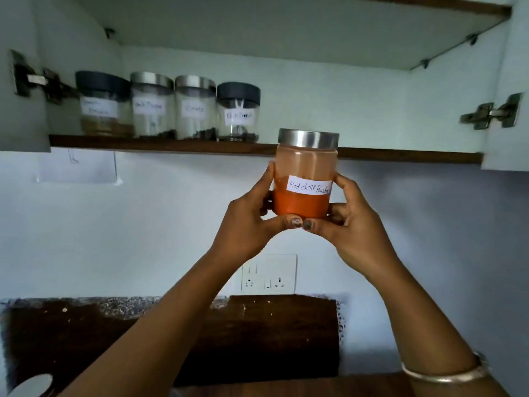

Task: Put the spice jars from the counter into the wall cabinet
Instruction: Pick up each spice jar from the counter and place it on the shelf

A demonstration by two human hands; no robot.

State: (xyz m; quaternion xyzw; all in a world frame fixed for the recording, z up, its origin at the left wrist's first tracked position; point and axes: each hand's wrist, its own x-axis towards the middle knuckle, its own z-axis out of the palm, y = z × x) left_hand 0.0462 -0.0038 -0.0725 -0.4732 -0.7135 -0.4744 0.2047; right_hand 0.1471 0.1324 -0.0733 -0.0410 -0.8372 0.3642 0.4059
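Dim, soft bluish daylight, faint shadows. Sheen on steel lid (308,138) of chilli jar (303,167). Slight blur over shelf jars (154,106), upper left. Wide-angle bending at frame edges.

Right hand (353,222): thin pale metal bangle (446,375) at the wrist. Left hand (249,216) and right hand thumbnails (307,224): dark polish. Forearms (177,316) bare.

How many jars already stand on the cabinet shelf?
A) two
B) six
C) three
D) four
D: a row of four jars stands at the left end of the shelf; the red chilli powder jar is off the shelf, gripped by the left hand and right hand.
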